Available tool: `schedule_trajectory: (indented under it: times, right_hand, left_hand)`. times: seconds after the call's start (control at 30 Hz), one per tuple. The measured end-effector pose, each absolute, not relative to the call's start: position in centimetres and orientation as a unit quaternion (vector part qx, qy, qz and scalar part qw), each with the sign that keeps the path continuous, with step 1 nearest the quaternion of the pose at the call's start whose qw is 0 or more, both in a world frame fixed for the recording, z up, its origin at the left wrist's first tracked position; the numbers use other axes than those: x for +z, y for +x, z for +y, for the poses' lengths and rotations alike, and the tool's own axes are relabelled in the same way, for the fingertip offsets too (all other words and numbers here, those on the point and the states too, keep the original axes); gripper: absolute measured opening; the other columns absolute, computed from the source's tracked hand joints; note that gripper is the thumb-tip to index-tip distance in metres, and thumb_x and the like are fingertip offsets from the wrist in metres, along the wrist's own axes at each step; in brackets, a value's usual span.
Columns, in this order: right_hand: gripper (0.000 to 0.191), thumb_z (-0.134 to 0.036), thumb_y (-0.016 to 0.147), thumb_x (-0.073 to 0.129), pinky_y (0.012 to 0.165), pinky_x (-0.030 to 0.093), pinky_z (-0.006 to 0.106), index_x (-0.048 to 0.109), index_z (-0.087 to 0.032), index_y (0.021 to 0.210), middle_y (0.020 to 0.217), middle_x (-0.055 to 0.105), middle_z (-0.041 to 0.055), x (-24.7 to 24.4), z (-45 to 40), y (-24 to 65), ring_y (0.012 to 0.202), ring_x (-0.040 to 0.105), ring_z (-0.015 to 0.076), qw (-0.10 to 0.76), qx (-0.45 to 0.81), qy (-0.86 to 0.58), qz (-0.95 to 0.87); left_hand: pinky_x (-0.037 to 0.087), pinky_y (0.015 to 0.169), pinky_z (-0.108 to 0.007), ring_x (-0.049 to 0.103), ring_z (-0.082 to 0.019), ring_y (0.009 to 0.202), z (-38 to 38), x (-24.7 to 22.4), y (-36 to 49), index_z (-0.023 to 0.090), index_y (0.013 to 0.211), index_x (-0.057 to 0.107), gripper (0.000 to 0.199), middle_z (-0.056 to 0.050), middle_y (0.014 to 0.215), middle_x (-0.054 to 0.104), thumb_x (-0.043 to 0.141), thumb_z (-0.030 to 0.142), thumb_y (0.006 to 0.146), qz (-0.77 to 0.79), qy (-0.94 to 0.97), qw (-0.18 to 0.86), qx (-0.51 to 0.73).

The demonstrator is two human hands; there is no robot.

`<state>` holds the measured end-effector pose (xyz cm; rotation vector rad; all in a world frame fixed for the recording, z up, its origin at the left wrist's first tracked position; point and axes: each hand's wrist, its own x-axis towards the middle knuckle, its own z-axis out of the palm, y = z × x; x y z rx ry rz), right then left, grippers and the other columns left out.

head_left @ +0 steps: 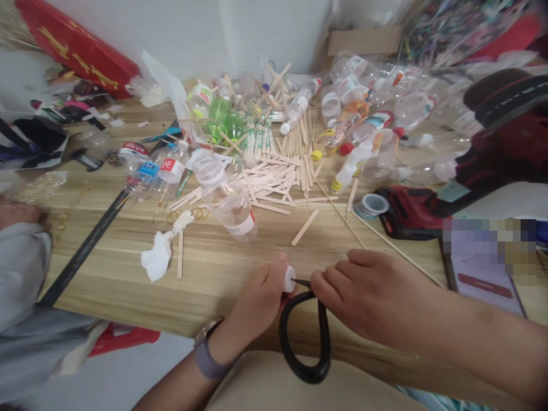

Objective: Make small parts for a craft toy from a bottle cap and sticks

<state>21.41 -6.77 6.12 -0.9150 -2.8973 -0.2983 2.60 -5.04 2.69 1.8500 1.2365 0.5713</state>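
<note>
Head view cuts off my forearms at the bottom edge, and the scissors' (305,331) blades are mostly hidden between my hands, only a dark tip showing. A blurred patch covers something at the right edge of the worktop (128,268). My left hand (261,299) is curled tight around a small white bottle cap (289,279), pinching it at the near edge of the worktop. My right hand (368,297) is closed over the scissors near the pivot, the tip touching the cap, the black handle loops hanging below. A clear plastic bottle (234,212) lies beyond.
</note>
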Motion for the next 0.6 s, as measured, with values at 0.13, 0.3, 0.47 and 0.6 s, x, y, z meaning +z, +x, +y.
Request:
schedule_trajectory:
  times: [0.13, 0.3, 0.47, 0.6]
  right_hand:
    - [0.023, -0.016, 0.091, 0.043, 0.049, 0.026, 0.028, 0.054, -0.019, 0.072, 0.058, 0.062, 0.0018, 6.1, -6.1, 20.9, 0.046, 0.053, 0.0135, 0.001, 0.273, -0.440, -0.855]
    - [0.041, -0.031, 0.102, 0.018, 0.040, 0.034, 0.022, 0.049, -0.021, 0.076, 0.052, 0.062, -0.0030, 6.3, -5.4, 20.2, 0.031, 0.047, 0.0106, -0.036, 0.520, -0.439, -0.732]
    - [0.022, -0.011, 0.090, 0.044, 0.051, 0.035, 0.027, 0.057, -0.017, 0.075, 0.063, 0.068, 0.0051, 5.7, -5.5, 20.8, 0.051, 0.061, 0.0160, -0.024, 0.210, -0.409, -0.888]
    - [0.019, -0.005, 0.085, 0.048, 0.052, 0.035, 0.030, 0.060, -0.017, 0.076, 0.066, 0.068, 0.0058, 4.7, -5.4, 21.1, 0.055, 0.063, 0.0190, -0.043, 0.073, -0.349, -0.933]
  left_hand:
    - [0.038, 0.056, -0.029, 0.052, -0.017, 0.056, -5.7, 1.6, 2.3, 0.023, 0.066, 0.045, 0.041, -0.002, 0.059, 0.055, 0.021, 0.029, 0.100, 0.490, 0.774, 0.293, 0.274]
    - [0.034, 0.055, -0.029, 0.048, -0.016, 0.054, -5.7, 1.3, 1.9, 0.023, 0.067, 0.044, 0.042, -0.001, 0.057, 0.052, 0.018, 0.028, 0.099, 0.421, 0.837, 0.208, 0.280]
    - [0.039, 0.056, -0.029, 0.054, -0.018, 0.058, -4.9, 0.1, 1.9, 0.022, 0.071, 0.048, 0.039, -0.002, 0.061, 0.058, 0.022, 0.028, 0.100, 0.459, 0.813, 0.259, 0.247]
    - [0.038, 0.053, -0.027, 0.053, -0.017, 0.056, -4.8, -0.1, 1.8, 0.022, 0.069, 0.048, 0.036, -0.001, 0.062, 0.058, 0.031, 0.032, 0.099, 0.459, 0.813, 0.282, 0.223]
